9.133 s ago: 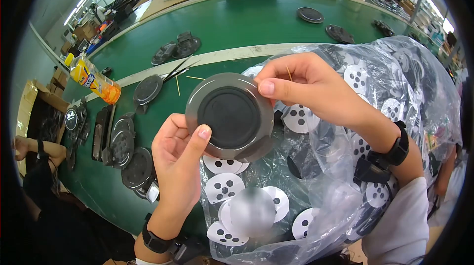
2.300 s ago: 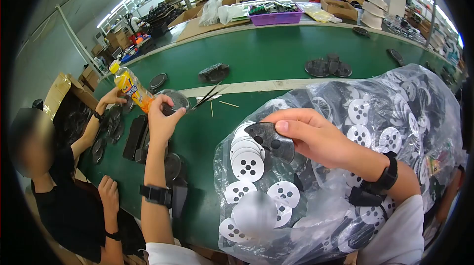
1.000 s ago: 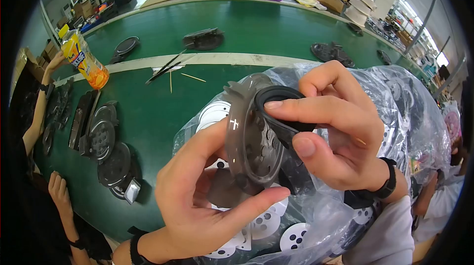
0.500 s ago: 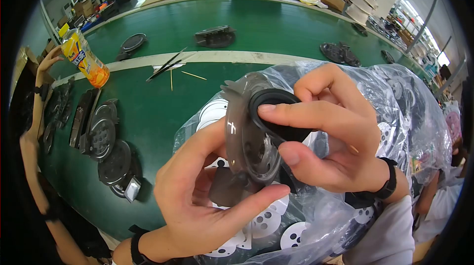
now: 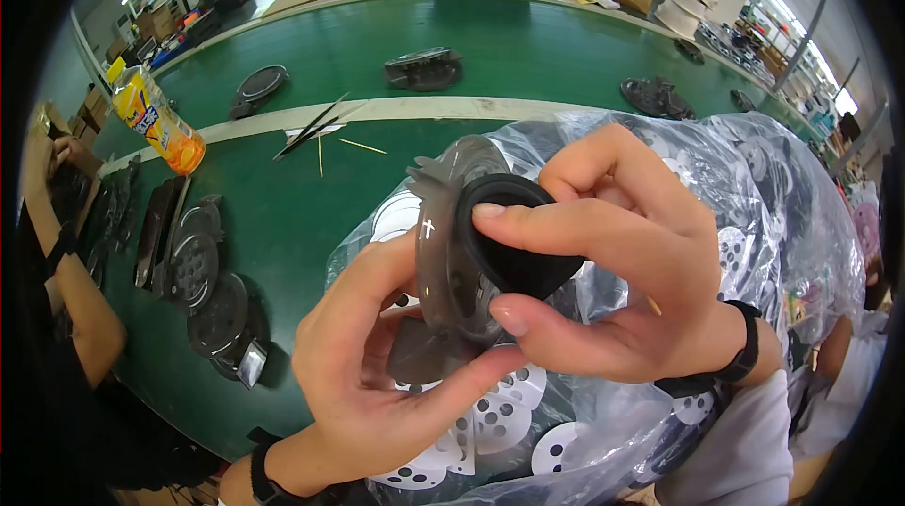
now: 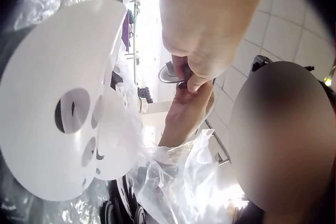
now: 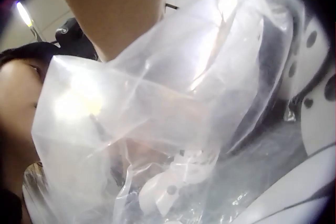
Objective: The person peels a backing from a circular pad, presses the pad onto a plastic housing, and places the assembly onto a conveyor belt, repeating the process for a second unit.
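In the head view my left hand [image 5: 363,355] grips a translucent grey, round plastic housing [image 5: 436,261] by its edge, tilted nearly on its side. My right hand [image 5: 632,261] pinches a black round cup-shaped part [image 5: 514,266] between thumb and index finger, right at the housing's open face. A thin wooden stick [image 5: 653,306] pokes out from among the right hand's fingers. Fingers hide where the two parts meet. The left wrist view catches both hands [image 6: 197,61] close together from below; clear plastic covers most of the right wrist view.
Under my hands lies a clear plastic bag [image 5: 801,223] with white perforated discs [image 5: 556,449]. Grey housings [image 5: 193,270] line the left side, near a drink bottle [image 5: 156,120]. Black tweezers [image 5: 311,129] and toothpicks [image 5: 363,145] lie ahead. Another person's arm [image 5: 90,308] is at far left.
My left hand has brought the grey housing over from the bottle side. The right hand now holds the black cup and has moved it left against the housing. The other person's hand left the bottle.
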Demonstrator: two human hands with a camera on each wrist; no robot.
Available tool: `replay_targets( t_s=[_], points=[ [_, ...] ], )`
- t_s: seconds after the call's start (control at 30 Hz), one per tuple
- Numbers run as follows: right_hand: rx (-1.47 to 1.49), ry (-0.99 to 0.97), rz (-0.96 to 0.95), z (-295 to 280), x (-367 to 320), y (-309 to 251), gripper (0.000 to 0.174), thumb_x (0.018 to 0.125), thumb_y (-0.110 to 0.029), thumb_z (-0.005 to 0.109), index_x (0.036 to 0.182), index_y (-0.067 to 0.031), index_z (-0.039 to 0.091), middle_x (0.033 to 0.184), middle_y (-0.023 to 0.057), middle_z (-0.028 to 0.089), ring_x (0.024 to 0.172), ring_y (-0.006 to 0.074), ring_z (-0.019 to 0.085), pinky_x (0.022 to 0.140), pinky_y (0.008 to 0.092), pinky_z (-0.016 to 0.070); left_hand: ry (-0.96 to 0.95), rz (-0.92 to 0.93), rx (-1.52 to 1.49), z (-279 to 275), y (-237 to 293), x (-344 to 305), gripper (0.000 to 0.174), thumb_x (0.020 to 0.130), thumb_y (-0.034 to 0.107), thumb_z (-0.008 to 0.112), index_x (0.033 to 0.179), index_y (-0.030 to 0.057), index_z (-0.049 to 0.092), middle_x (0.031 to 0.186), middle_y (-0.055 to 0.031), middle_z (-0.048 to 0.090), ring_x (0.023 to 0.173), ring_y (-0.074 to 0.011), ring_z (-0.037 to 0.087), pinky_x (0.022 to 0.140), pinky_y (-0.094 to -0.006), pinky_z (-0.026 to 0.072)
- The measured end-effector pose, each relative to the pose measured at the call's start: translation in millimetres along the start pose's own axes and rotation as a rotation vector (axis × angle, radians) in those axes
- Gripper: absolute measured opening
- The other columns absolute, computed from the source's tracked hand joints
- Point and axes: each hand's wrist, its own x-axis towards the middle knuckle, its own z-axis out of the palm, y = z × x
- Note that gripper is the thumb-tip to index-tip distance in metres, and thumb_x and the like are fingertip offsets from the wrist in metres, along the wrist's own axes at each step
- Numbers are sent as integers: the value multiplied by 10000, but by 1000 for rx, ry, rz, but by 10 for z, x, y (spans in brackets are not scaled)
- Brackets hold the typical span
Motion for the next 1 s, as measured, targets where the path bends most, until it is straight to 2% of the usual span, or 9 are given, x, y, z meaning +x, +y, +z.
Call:
replay_targets(
  t_s=[0.2,0.3,0.43,0.5,0.6,0.7,0.83,1.0],
  points=[
    [-44,-12,5,-9,15,-39,380,614,-129,755,954,0,647,788,86,435,582,112,410,493,195,324,47,-25,21,47,-58,-25,589,665,40,735,1160,-52,430,1044,-102,557,959,-140,538,865,-283,415],
    [-32,-10,8,6,14,-22,378,613,-132,760,946,5,644,788,88,432,578,120,410,493,199,327,5,2,27,30,-61,-13,601,676,39,727,1179,-60,412,1074,-109,542,992,-152,526,878,-287,410],
    [-39,0,6,15,13,50,261,671,-36,684,926,-3,647,793,86,440,565,126,423,487,205,338,-4,-15,-89,33,-103,-15,599,707,28,696,1207,-69,381,1119,-124,515,1040,-168,505,907,-297,395],
    [-80,-8,60,2,27,25,228,698,49,608,908,-27,655,788,66,467,561,98,438,462,192,334,61,-49,-263,69,-110,7,558,715,-64,672,1206,-75,407,1100,-142,538,980,-169,553,843,-275,448],
    [-97,-16,89,2,29,20,226,700,36,614,908,-39,661,771,50,488,566,75,443,443,180,317,86,-144,-360,79,-78,26,554,757,-72,618,1248,-79,360,1146,-148,510,1048,-179,521,889,-294,421],
    [-92,-22,83,-17,39,25,228,701,28,617,912,-45,665,762,43,505,556,64,435,435,178,306,74,-154,-438,76,-124,1,539,784,-69,585,1263,-84,340,1191,-155,475,1101,-186,483,930,-314,390],
    [-63,-4,96,13,22,13,217,716,30,608,912,-42,665,772,43,516,544,50,410,433,173,290,86,-176,-503,86,-104,4,551,796,-64,572,1280,-79,309,1209,-154,458,1125,-189,462,952,-323,371],
    [75,-10,211,23,5,60,196,762,39,573,928,-26,654,781,33,525,544,24,376,444,165,273,99,-165,-498,137,-129,7,576,799,-51,575,1291,-65,277,1201,-137,454,1130,-181,451,958,-318,365]
  ],
)
